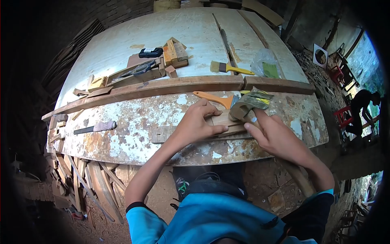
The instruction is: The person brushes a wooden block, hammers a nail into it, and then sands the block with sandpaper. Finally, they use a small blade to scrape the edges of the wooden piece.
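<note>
My left hand (197, 124) pinches a pale wooden piece (222, 119) between thumb and fingers, low over the bench. Beneath it lies a darker, flat wooden board (160, 134). My right hand (273, 131) is closed on a brown, curled piece (239, 110) that looks like a rolled strip and rests against the pale wood; its exact kind I cannot make out. Just behind both hands lies a paintbrush with an orange handle (213, 99). A crumpled dark green and yellow wrapper (258, 99) sits beyond the right hand.
A long wooden bar (162, 87) crosses the worn bench (134, 142). Behind it are wood blocks (176, 55), a black-handled tool (150, 53), a yellow-handled brush (231, 68) and a plastic bag (264, 63). A wrapped-handle knife (95, 127) lies left. Another person (359, 112) bends at far right.
</note>
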### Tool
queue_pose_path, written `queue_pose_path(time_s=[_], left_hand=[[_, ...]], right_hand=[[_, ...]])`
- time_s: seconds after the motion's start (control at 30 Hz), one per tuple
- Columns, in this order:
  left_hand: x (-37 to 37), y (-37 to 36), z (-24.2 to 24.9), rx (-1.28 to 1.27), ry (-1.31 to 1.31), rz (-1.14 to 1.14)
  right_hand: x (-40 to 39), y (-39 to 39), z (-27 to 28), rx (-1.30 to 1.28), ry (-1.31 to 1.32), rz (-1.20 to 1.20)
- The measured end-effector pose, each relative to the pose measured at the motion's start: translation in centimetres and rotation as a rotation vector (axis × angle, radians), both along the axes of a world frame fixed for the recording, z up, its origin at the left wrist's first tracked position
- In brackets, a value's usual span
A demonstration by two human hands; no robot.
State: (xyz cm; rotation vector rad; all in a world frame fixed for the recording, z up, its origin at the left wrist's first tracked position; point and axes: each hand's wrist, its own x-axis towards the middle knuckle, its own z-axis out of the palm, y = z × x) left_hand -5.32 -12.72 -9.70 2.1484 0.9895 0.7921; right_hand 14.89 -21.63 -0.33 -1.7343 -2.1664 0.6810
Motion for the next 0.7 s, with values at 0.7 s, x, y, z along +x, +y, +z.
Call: queue_pose_path(time_s=[0.7], left_hand=[[-0.4, 0.3, -0.3, 0.014, -0.01, -0.005]], right_hand=[[1.3, 0.0, -1.4, -0.108, 0.403, -0.095]])
